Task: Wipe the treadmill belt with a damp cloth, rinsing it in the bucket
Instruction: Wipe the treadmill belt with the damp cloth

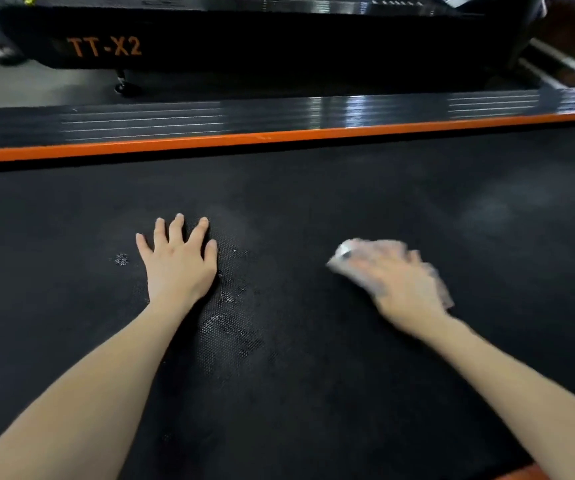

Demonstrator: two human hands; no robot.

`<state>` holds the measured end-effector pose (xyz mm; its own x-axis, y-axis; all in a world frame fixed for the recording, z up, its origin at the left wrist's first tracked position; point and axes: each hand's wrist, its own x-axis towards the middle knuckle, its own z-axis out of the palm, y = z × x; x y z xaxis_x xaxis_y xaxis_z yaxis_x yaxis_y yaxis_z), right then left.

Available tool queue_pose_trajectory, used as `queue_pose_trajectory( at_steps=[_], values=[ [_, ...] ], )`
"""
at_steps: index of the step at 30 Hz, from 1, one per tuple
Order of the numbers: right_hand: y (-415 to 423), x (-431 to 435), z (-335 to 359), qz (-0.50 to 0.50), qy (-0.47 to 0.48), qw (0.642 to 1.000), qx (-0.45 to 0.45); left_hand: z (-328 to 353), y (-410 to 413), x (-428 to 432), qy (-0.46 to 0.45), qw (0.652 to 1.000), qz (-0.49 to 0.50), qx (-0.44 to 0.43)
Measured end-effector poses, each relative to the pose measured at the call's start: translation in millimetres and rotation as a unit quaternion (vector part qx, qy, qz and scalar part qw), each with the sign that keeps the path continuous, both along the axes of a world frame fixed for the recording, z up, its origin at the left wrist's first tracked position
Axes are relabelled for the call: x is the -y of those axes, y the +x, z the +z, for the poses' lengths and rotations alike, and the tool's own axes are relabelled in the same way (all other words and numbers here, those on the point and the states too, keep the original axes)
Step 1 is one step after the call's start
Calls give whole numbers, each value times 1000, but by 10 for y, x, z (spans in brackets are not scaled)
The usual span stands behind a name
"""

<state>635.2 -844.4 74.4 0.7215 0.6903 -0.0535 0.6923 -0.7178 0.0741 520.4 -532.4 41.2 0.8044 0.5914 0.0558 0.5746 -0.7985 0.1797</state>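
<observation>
The black textured treadmill belt fills most of the view. My left hand lies flat on it with fingers spread, holding nothing. My right hand is blurred by motion and presses a pale cloth onto the belt; the cloth shows at the fingertips and along the hand's right edge. Wet patches glisten on the belt between and below my hands. A dusty grey smear lies farther right. No bucket is in view.
An orange strip borders the belt's far side, with a ribbed black side rail behind it. Beyond a gap of grey floor stands another black machine marked TT-X2. An orange corner shows at the near edge.
</observation>
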Motion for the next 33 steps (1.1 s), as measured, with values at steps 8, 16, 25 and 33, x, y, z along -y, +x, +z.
queue_pose_trajectory(
  at_steps=[8,16,25,33],
  values=[
    [-1004,-296,-151,-28,50,998,24,4,10,10,7,1000,1,-7],
    [-1119,-267,-130,0,89,994,-62,58,-676,526,-36,999,-36,-11],
    [-494,1012,38,-274,64,960,0,90,-1583,879,6,996,-88,6],
    [-1662,-126,-89,-17,27,998,-55,95,-1535,850,9,996,-85,-16]
  ],
)
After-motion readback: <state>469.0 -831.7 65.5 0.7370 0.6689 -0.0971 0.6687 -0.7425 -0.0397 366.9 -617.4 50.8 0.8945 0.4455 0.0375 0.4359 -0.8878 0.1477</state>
